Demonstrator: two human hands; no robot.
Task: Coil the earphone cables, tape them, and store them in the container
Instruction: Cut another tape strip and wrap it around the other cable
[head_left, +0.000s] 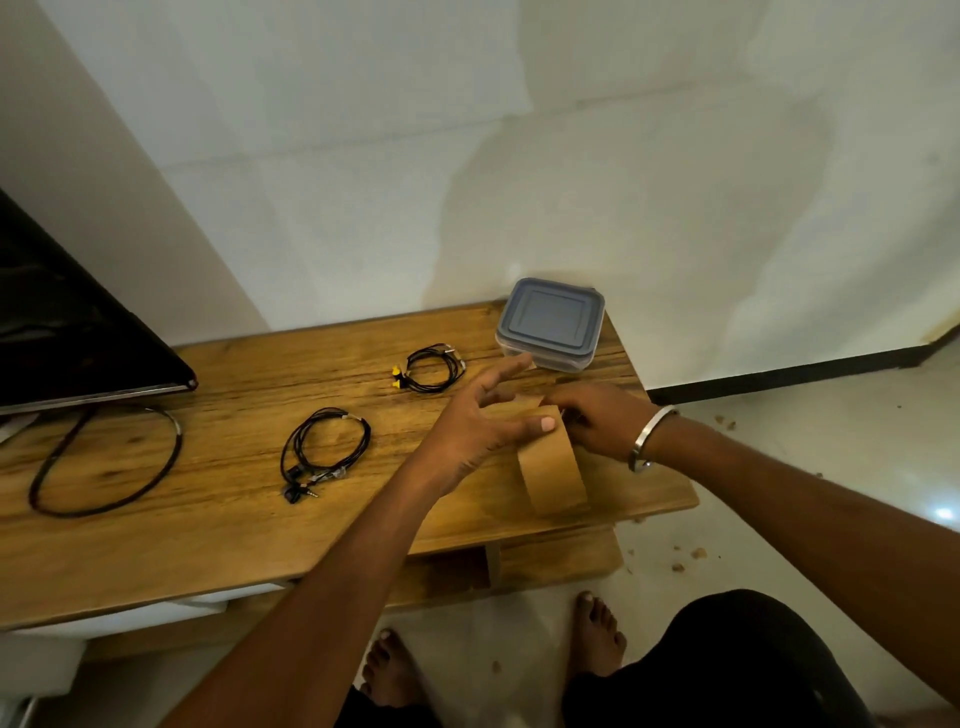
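A roll of brown tape (551, 470) stands on edge on the wooden table (218, 530), near its right end. My left hand (480, 423) steadies it with the thumb pressed on top and the fingers spread. My right hand (597, 415) pinches the tape's loose end at the top of the roll. Two coiled black earphone cables lie on the table: one with yellow earbuds (431, 369) further back, one (322, 452) nearer the middle. The clear container (550, 325) with a grey lid on it sits at the far right corner.
A thick black cable loop (104, 462) lies at the left, under the edge of a black screen (67, 322). The table's right edge falls just past the tape roll. My bare feet and a white floor with crumbs show below.
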